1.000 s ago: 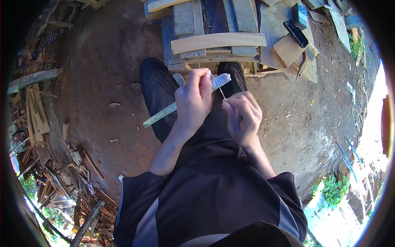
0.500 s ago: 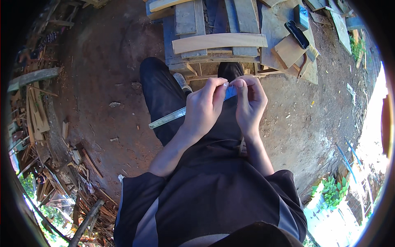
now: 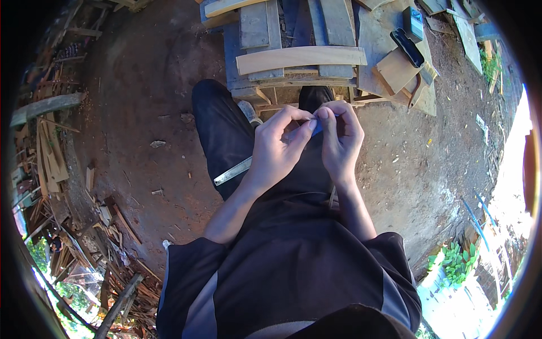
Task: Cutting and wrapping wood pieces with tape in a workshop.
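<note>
My left hand (image 3: 279,141) and my right hand (image 3: 342,138) meet over my lap, thumbs and fingertips pinched together almost touching. A narrow, pale, metallic-looking strip (image 3: 233,171) slants from beneath the left hand down across my left thigh. Behind the fingertips a blue piece (image 3: 318,125) shows, apparently its other end, in line with the strip; the middle stretch is hidden by the left hand. Whatever tiny thing sits between the fingertips is too small to tell. Both hands are closed.
Ahead stands a low wooden bench (image 3: 248,90) with a light curved board (image 3: 302,58) across it. To its right lie a black open case (image 3: 406,48), a blue box (image 3: 413,24) and a wood block (image 3: 398,69). Scrap wood (image 3: 121,288) heaps up at the left.
The strip's visible end has shifted slightly right and down, and less of the strip shows. My left fingertips have closed in on the right ones; a small whitish bit seen there before is now hidden.
</note>
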A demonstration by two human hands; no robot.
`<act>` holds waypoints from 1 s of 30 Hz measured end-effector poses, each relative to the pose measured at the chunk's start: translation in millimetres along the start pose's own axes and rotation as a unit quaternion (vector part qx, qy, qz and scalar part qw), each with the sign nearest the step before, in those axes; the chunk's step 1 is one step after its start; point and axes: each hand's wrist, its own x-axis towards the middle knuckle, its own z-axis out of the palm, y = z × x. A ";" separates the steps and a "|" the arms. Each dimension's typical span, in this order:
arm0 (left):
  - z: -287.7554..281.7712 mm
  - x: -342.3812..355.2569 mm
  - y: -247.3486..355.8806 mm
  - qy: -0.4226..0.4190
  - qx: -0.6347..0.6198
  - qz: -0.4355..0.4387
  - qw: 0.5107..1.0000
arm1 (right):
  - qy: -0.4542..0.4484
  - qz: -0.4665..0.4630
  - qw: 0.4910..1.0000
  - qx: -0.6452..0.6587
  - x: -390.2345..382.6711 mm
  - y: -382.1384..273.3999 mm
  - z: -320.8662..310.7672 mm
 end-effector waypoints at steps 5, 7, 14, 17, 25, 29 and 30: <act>-2.9 -2.4 2.1 -0.040 -0.179 -0.171 0.968 | 0.002 -0.064 0.998 -0.011 3.4 3.2 0.4; -2.6 -2.1 3.3 -0.042 -0.180 -0.179 0.966 | -0.002 -0.088 0.996 -0.020 4.8 3.6 -0.6; -5.4 -1.4 -2.3 -0.035 -0.195 -0.135 0.971 | -0.045 -0.114 0.992 -0.013 6.8 6.0 -3.6; -5.5 -0.6 4.4 0.007 -0.154 -0.112 0.982 | -0.058 -0.053 0.997 -0.002 4.5 1.9 -2.4; -0.4 2.0 1.8 0.091 -0.175 -0.099 0.975 | -0.145 0.135 0.964 0.180 -18.1 0.4 5.2; -3.3 7.3 7.7 0.065 -0.070 -0.058 0.994 | -0.070 0.097 0.977 0.178 -21.4 -4.9 11.5; -3.9 9.7 9.8 0.052 -0.028 -0.029 0.998 | -0.043 0.097 0.979 0.177 -21.3 -6.8 13.0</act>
